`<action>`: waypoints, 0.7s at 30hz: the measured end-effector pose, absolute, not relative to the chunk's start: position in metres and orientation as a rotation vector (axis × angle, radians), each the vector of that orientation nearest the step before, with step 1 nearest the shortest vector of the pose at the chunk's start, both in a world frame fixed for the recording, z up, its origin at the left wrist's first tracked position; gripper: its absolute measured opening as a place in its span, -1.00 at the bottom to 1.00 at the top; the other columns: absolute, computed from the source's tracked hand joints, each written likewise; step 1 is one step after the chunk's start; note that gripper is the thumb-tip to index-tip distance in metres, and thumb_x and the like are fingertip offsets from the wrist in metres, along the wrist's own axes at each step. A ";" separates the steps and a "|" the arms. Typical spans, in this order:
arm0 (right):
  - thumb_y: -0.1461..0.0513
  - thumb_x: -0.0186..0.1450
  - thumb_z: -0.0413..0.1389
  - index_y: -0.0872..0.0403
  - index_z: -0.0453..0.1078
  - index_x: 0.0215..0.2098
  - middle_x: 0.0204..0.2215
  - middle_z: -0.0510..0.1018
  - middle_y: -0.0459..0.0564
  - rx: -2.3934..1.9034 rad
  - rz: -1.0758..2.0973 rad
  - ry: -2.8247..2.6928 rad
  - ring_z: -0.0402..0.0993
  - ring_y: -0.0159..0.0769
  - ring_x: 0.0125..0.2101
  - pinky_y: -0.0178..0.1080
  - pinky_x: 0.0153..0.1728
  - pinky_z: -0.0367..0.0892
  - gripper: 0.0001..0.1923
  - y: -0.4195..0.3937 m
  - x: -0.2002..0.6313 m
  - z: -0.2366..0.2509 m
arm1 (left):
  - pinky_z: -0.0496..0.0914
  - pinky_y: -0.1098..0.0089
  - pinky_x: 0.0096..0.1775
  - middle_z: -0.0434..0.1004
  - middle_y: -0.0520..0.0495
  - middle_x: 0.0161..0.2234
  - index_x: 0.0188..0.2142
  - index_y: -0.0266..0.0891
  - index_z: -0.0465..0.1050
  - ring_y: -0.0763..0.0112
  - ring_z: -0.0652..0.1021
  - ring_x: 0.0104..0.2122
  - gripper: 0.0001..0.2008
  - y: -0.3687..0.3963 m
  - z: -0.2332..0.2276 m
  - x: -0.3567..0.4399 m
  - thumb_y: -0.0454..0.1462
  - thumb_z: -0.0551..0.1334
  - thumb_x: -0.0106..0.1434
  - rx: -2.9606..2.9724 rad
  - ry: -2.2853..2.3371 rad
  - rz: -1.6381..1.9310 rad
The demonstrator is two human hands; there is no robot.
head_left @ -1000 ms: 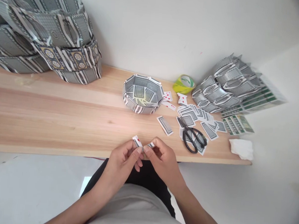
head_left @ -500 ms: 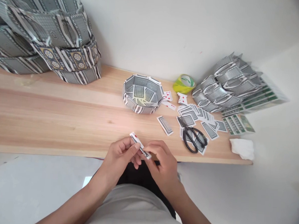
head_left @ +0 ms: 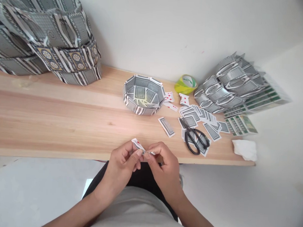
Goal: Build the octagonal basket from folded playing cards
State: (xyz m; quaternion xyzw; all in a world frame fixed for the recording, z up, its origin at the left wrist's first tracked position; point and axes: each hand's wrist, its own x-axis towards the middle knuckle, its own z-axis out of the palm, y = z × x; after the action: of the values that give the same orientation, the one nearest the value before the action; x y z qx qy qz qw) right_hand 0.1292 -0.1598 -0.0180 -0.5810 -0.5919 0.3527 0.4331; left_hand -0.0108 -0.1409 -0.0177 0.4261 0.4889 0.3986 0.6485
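- Pinched in the grip of both the left hand (head_left: 122, 161) and right hand (head_left: 164, 165): a small folded grey-and-white playing card (head_left: 137, 145), held over the near edge of the pale wooden table (head_left: 52, 118).
- Just beyond: a bowl woven of grey cards (head_left: 143, 94).
- Further right: black scissors (head_left: 194, 140) on loose cards.

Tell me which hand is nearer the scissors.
Right. The right hand sits just left of the scissors; the left hand is farther left, beyond it, both pinching a folded card.
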 end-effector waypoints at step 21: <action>0.07 0.32 0.07 0.03 0.20 -0.42 -0.58 0.36 -0.19 -1.467 1.133 -1.123 0.32 -0.41 -0.54 -0.33 -0.49 0.29 -0.75 -0.155 0.117 -0.026 | 0.35 0.48 -0.52 0.45 0.00 -0.52 -0.45 -0.30 0.40 0.51 0.42 -0.56 -0.76 -0.137 -0.016 -0.009 -0.16 0.22 0.24 0.936 1.055 0.922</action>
State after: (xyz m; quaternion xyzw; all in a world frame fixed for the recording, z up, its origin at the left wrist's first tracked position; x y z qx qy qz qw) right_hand 0.1170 -0.1550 -0.0260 -0.5982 -0.4580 0.4619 0.4680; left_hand -0.0093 -0.1367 -0.0157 0.4144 0.4672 0.4084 0.6657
